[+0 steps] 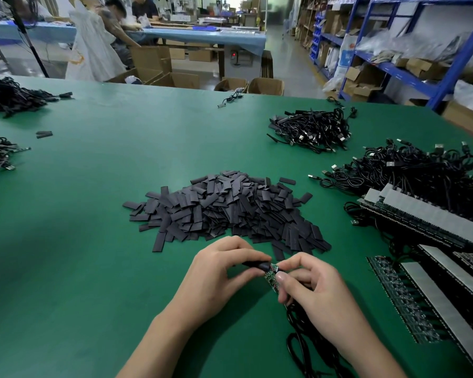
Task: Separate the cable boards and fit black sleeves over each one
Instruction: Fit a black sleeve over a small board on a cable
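Note:
My left hand [219, 271] pinches a black sleeve [257, 265] whose mouth meets the top end of a small green cable board [271, 279]. My right hand [314, 285] grips that board between thumb and fingers, and its black cable [301, 339] trails down toward me. A big heap of loose black sleeves [230, 208] lies just beyond my hands. Strips of joined cable boards [404, 298] with white tape lie at the right, and a second strip [421, 219] sits above them.
The green table [93, 241] carries piles of black USB cables at the right [410, 170], at the far right-centre [314, 129] and along the left edge [8, 96]. Cardboard boxes, blue shelving and seated people lie beyond the table.

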Action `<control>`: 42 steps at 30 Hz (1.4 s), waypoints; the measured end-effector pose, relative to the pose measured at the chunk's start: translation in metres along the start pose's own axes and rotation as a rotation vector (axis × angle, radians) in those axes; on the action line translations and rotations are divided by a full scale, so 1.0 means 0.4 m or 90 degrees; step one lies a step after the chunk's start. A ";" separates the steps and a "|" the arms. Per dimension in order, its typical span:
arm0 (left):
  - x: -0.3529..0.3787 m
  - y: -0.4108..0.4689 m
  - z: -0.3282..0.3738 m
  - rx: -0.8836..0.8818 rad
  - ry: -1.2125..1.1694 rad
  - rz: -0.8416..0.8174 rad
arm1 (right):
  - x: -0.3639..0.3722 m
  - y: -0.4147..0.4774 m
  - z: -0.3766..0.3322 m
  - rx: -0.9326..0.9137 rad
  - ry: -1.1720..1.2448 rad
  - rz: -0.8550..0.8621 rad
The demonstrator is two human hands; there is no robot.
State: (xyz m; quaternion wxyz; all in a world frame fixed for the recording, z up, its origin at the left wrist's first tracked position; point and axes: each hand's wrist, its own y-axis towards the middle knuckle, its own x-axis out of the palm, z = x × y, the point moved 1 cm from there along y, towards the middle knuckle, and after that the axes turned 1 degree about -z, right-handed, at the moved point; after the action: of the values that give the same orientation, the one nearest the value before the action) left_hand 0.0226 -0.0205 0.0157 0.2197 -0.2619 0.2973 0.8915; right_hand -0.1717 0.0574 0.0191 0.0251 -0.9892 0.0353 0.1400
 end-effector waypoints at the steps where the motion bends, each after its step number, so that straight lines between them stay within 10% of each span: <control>1: 0.000 0.000 0.001 0.004 0.001 0.000 | 0.000 0.001 0.003 0.001 -0.001 0.003; 22: -0.001 -0.001 0.012 -0.016 0.074 -0.036 | 0.003 -0.020 -0.022 -0.148 -0.455 0.161; 42: 0.002 0.000 0.023 0.016 0.016 -0.019 | 0.000 -0.005 -0.003 -0.051 -0.165 0.081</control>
State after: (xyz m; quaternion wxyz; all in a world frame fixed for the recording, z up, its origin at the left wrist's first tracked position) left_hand 0.0188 -0.0143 0.0215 0.2324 -0.2745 0.3073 0.8810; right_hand -0.1711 0.0592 0.0204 -0.0186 -0.9588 0.0884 0.2692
